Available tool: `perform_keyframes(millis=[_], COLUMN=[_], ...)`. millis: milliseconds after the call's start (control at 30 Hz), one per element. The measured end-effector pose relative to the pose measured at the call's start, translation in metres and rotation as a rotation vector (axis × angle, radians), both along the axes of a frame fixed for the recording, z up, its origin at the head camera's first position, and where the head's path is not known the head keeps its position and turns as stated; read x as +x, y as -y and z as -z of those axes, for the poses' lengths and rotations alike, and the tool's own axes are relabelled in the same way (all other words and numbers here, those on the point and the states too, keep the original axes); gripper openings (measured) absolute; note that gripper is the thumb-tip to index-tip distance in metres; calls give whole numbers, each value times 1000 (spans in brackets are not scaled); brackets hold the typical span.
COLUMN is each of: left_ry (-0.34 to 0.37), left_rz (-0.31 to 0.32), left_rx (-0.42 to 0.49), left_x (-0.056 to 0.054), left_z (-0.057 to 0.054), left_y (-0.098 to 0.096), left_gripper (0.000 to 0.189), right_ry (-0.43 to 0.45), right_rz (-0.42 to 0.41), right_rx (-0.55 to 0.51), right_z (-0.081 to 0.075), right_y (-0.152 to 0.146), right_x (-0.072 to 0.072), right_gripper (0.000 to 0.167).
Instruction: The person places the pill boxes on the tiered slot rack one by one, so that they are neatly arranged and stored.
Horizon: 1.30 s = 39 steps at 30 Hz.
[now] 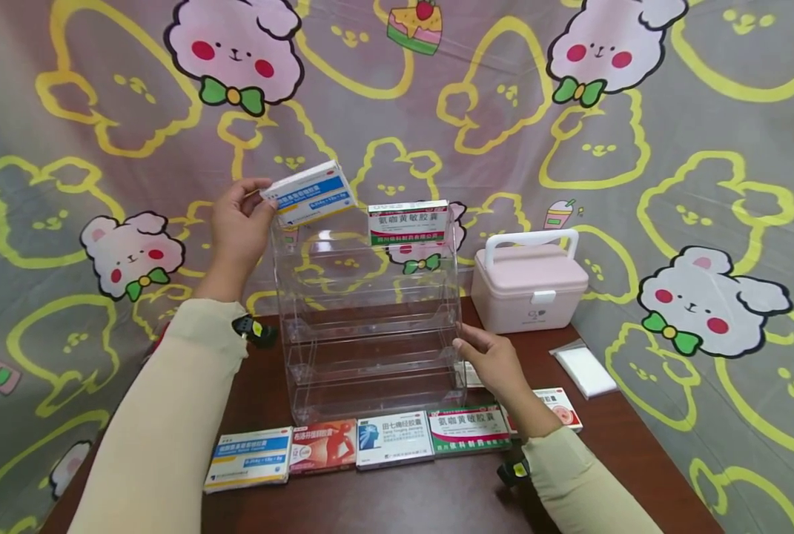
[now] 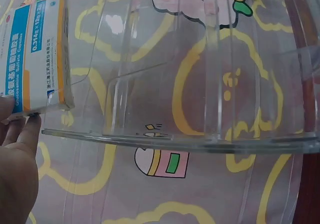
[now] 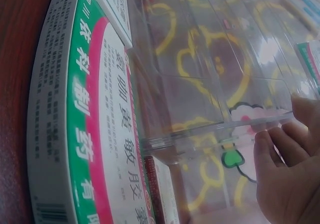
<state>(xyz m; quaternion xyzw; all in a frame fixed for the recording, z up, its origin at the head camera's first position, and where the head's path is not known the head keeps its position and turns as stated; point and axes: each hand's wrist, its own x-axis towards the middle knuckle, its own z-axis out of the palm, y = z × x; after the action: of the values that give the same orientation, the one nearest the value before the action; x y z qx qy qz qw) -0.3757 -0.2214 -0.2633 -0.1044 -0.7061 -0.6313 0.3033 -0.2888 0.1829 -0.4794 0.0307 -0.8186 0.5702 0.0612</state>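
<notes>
A clear tiered display rack (image 1: 370,352) stands upright on the table. My left hand (image 1: 239,226) pinches a blue-and-white medicine box (image 1: 313,194) by its left end, tilted at the rack's top left; the left wrist view shows this glucosamine box (image 2: 42,54) beside the clear plastic. On the top tier at the right sits a green-and-white medicine box (image 1: 408,224). My right hand (image 1: 497,363) holds the rack's right side edge between thumb and fingers, as the right wrist view shows with the hand (image 3: 292,164) at the clear panel.
Before the rack lie a blue-and-white box (image 1: 248,458), a red box (image 1: 323,446), a white box (image 1: 394,439), a green-and-white box (image 1: 468,429) and another box (image 1: 560,408) partly behind my right arm. A pink case (image 1: 530,289) and a white packet (image 1: 585,369) are at right.
</notes>
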Motion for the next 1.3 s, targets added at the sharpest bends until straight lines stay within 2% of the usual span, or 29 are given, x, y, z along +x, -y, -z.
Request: perform_keyframes(millis=[100, 167, 433, 633, 767, 900, 1133, 1300], left_ry=[24, 48, 162, 142, 107, 85, 101, 125], left_rz=[8, 7, -82, -99, -118, -114, -92, -84], left_rx=[-32, -87, -436, -587, -654, -684, -721, -702], left_x=[1, 1, 1, 2, 0, 0, 2, 3], left_z=[2, 4, 4, -1, -1, -1, -1, 0], left_y=[1, 2, 6, 5, 5, 7, 10, 10], left_gripper=[30, 31, 31, 31, 29, 27, 27, 30], right_ry=[3, 5, 15, -3, -5, -1, 2, -13], right_rz=[3, 8, 19, 31, 27, 25, 24, 18], right_rx=[-1, 0, 8, 5, -1, 0, -4, -7], right_z=[-1, -2, -2, -2, -1, -1, -1, -2], right_y=[0, 0, 1, 1, 1, 2, 3, 3], right_x=[0, 1, 3, 3, 2, 1, 3, 1], right_gripper=[50, 50, 50, 48, 48, 48, 48, 48])
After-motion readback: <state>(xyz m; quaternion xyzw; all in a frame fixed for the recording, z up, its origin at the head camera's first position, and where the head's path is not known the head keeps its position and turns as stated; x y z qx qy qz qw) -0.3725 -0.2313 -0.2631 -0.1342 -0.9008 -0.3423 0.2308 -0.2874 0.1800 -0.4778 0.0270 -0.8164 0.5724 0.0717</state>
